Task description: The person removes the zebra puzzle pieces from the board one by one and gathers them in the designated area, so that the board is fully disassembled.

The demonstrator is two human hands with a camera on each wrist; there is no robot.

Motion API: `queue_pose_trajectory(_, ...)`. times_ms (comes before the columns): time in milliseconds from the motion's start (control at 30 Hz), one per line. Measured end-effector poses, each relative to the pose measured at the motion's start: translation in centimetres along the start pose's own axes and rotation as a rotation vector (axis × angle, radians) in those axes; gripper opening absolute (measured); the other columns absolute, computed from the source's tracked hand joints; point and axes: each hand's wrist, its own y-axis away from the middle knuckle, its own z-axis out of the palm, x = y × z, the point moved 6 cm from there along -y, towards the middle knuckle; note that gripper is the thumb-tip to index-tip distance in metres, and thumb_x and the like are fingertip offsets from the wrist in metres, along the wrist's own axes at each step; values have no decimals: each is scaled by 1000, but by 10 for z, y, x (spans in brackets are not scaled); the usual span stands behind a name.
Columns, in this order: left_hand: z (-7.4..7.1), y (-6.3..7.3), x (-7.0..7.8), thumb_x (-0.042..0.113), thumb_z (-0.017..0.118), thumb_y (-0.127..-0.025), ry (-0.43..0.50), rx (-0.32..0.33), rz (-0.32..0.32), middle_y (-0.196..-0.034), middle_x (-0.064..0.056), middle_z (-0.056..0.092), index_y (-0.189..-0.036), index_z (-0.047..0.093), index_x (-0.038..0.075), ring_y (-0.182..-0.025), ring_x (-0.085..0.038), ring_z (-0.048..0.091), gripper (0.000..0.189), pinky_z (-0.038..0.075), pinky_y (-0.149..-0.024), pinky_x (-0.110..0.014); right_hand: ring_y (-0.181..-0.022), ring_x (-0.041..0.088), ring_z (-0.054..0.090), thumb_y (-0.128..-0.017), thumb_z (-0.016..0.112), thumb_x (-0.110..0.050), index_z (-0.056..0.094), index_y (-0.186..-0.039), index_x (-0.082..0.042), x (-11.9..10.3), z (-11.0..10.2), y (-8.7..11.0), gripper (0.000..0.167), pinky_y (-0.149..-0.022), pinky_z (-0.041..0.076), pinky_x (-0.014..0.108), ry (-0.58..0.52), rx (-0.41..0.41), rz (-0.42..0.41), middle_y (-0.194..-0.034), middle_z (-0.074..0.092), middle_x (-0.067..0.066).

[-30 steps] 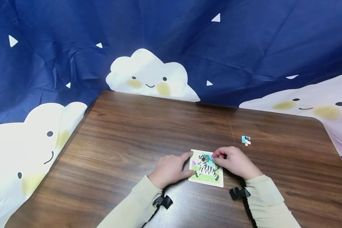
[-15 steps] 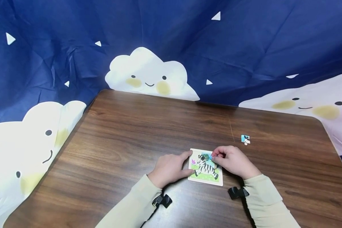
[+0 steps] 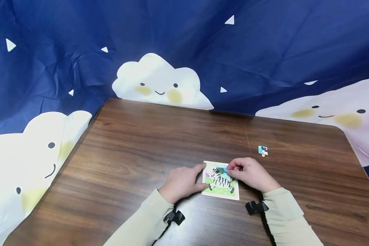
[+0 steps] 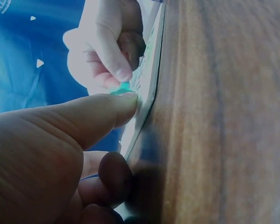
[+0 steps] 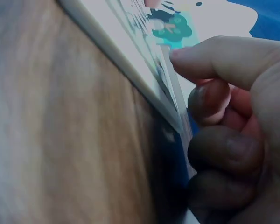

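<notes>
A square zebra jigsaw board point(image 3: 220, 196) with a pale rim lies on the table. My left hand point(image 3: 182, 184) rests at its left side, thumb on the edge and forefinger by the upper left corner; in the left wrist view the thumb point(image 4: 102, 112) lies over the rim. At the upper right of the board, my right hand point(image 3: 249, 173) pinches a small blue-green puzzle piece point(image 4: 123, 87) between thumb and forefinger, close over the picture. The fingers hide most of this piece. Its remaining fingers curl inward, as the right wrist view shows.
One loose puzzle piece point(image 3: 263, 150), blue with black and white, lies on the brown wooden table point(image 3: 147, 136) beyond the right hand. A blue curtain point(image 3: 172, 30) with printed clouds hangs behind the table's far edge.
The head view has shifted slightly. Both hands keep nearly the same places at the board, the right fingers still pinching the puzzle piece.
</notes>
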Motion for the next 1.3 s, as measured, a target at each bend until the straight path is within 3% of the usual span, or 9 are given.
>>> queue_pose_trajectory(367,0,-1,0,61,68,-85,-6,22,9,-95,-9,75,-148,51,26,-75,-25,69,74,43,-50,-36,-67,8,52,-86,78,-17,76,-83,-19,4,-3,2,4,-63,42,24,-51,19,-22,-69,57,-8)
queue_pose_trajectory(667,2,-1,-2,62,68,-85,7,18,10,-89,-8,74,-147,52,25,-71,-24,67,74,42,-50,-35,-62,9,48,-91,69,-20,70,-80,-18,-2,1,-2,11,-62,38,26,92,71,15,-64,51,-9)
queue_pose_trajectory(833,1,-1,1,55,68,-88,4,40,107,-85,-2,72,-145,54,33,-68,-18,64,62,39,-49,-33,-58,10,47,-89,65,-19,68,-78,-16,-9,3,-2,11,-57,36,27,115,97,88,-63,51,-7)
queue_pose_trajectory(933,1,1,8,48,65,-94,-24,42,208,-99,5,75,-141,57,40,-78,-12,68,49,43,-54,-31,-60,11,47,-88,65,-19,68,-79,-15,-11,3,-1,11,-57,36,28,113,97,108,-65,51,-7)
queue_pose_trajectory(1033,2,2,13,43,59,-99,-62,24,265,-122,12,70,-139,59,43,-99,-10,70,40,49,-62,-33,-60,12,47,-88,65,-19,69,-79,-14,-12,3,-1,11,-58,36,28,113,103,109,-65,52,-7)
queue_pose_trajectory(1100,2,3,15,42,55,-101,-86,13,277,-131,13,65,-138,59,44,-110,-11,67,37,52,-67,-35,-60,12,47,-88,65,-19,69,-79,-14,-11,2,-2,11,-59,36,29,113,105,106,-65,52,-7)
queue_pose_trajectory(1300,2,3,20,36,51,-103,-87,-18,266,-133,11,64,-139,58,45,-113,-13,66,37,53,-69,-36,-63,12,48,-88,68,-17,70,-80,-15,-8,1,-2,8,-61,38,27,58,79,63,-66,52,-6)
